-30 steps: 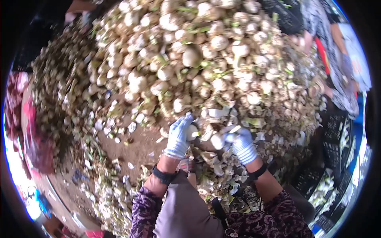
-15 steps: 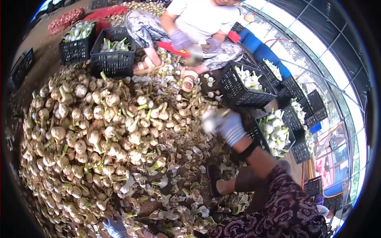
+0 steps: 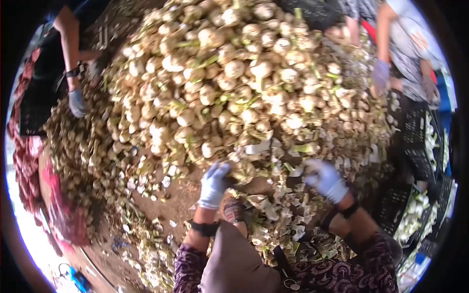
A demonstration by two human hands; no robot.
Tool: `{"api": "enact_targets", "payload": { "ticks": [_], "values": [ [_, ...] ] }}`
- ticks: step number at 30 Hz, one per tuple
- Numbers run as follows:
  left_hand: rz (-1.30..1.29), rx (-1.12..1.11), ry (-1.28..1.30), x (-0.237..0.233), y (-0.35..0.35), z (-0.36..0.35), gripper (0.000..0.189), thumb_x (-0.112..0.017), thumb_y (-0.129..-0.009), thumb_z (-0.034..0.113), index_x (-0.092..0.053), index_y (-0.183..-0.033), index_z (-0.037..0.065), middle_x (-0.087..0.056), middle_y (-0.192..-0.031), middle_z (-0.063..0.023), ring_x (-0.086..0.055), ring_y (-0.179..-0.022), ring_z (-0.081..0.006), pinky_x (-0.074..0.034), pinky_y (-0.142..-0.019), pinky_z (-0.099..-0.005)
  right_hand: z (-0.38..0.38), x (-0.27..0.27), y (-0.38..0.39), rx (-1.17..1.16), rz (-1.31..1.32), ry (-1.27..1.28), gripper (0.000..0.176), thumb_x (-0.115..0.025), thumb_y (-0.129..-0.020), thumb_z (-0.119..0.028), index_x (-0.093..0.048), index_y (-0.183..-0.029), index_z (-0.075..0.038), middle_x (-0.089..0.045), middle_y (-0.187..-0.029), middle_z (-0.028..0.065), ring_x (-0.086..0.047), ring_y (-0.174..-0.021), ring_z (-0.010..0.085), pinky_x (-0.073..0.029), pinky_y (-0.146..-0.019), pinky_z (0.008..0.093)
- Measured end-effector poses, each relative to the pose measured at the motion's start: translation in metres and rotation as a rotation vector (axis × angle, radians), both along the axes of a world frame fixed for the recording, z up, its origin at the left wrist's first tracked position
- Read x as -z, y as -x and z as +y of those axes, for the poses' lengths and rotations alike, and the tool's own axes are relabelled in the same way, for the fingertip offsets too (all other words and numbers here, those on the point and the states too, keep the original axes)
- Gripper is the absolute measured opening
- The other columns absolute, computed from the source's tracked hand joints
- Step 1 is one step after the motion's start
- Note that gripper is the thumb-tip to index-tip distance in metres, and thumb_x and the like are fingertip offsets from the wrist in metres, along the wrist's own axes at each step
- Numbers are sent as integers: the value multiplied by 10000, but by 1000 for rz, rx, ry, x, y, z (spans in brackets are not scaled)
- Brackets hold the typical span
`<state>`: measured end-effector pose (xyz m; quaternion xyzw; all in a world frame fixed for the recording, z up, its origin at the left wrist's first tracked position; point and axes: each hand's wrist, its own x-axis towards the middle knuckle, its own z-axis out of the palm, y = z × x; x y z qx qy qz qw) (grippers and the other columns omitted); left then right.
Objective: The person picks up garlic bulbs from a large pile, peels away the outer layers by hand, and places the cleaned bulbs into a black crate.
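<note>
A large heap of garlic bulbs [image 3: 234,68] with stalks on fills the middle and back of the head view. At its near edge is my left hand [image 3: 213,186], in a pale glove, with fingers reaching forward beside the lowest bulbs and nothing plainly held. My right hand [image 3: 326,181], gloved too, is further right over loose garlic skins [image 3: 288,205]. Its fingers are curled together around something blurred that I cannot make out. Between the hands and my lap lie more peelings on bare soil.
To the right stand black crates [image 3: 393,207] of trimmed white garlic [image 3: 413,215]. A co-worker's purple-gloved hand [image 3: 380,75] is at the heap's right side; another person's gloved hand [image 3: 77,102] is at its left. Red net sacks [image 3: 68,219] lie on the left.
The view has swung left and down toward the heap. My right hand has come back from near the crates, and the whitish bulb seen at it no longer shows. My left hand is now fully in view.
</note>
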<state>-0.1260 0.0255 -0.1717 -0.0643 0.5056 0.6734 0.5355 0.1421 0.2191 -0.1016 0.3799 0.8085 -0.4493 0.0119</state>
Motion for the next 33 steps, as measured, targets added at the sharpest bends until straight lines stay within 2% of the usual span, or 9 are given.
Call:
{"api": "enact_targets", "payload": {
  "ticks": [3,5,10,14,15,17,23,31,33],
  "values": [
    [-212,82,-30,-9,-12,20,238,-564,-872,187,-557,-1041,20,-592,-833,-51,-614,-675,-193,-527,-561,-316,-67,39,73,-98,241,12,541,-711,-745,-184,-493,-1216,-29,-570,-1155,130,-578,-1026,246,-480,-877,327],
    [-219,154,20,-13,-12,17,237,-551,-886,194,-557,-1035,10,-606,-876,-72,-616,-676,-199,-541,-580,-320,-83,42,111,52,520,-43,432,-728,-731,-155,-557,-1099,-7,-637,-897,80,-617,-817,135,-503,-713,225],
    [-60,244,-198,-38,-6,9,578,-621,-837,100,-323,-1316,-26,-532,-1152,-118,-567,-950,-180,-528,-719,-312,-67,49,125,566,418,892,195,-638,-810,-135,-603,-935,10,-612,-747,52,-579,-527,147,-485,-453,280],
    [405,324,-99,-19,-6,-5,565,-712,-727,77,-446,-1221,13,-489,-1211,-124,-566,-987,-238,-501,-781,-338,-68,41,137,636,512,1210,237,-674,-787,-219,-631,-869,-1,-632,-846,49,-585,-730,139,-494,-664,282],
    [405,315,-99,-23,-4,-7,565,-712,-727,77,-446,-1221,13,-489,-1211,-124,-566,-987,-238,-501,-781,-338,-70,44,139,629,506,1210,237,-674,-787,-219,-631,-869,-1,-632,-846,49,-585,-730,139,-494,-664,282],
    [1221,484,122,-33,1,-9,576,-745,-634,82,-499,-1155,57,-498,-1160,-165,-570,-955,-324,-483,-809,-360,-76,54,135,902,375,1162,276,-675,-785,-212,-618,-954,-2,-622,-894,58,-586,-756,153,-492,-673,293],
    [1345,497,115,-26,-3,-16,535,-748,-598,100,-528,-1085,80,-515,-1054,-172,-565,-874,-359,-492,-720,-400,-85,40,141,-180,305,-420,300,-625,-701,-32,-615,-994,-96,-609,-839,98,-602,-698,238,-484,-619,324],
    [805,263,45,-24,-4,-24,515,-799,-594,93,-526,-1026,27,-525,-921,-75,-535,-809,-185,-464,-724,-299,-9,68,109,44,5,-616,165,-565,-737,26,-582,-883,-49,-606,-762,101,-604,-682,203,-484,-627,307],
    [822,230,28,-19,-7,-22,526,-797,-589,87,-519,-1030,18,-518,-925,-84,-536,-812,-198,-465,-724,-303,-28,61,108,320,245,272,80,-619,-805,-77,-578,-858,-35,-607,-719,80,-605,-618,143,-496,-540,258]
  ]
}}
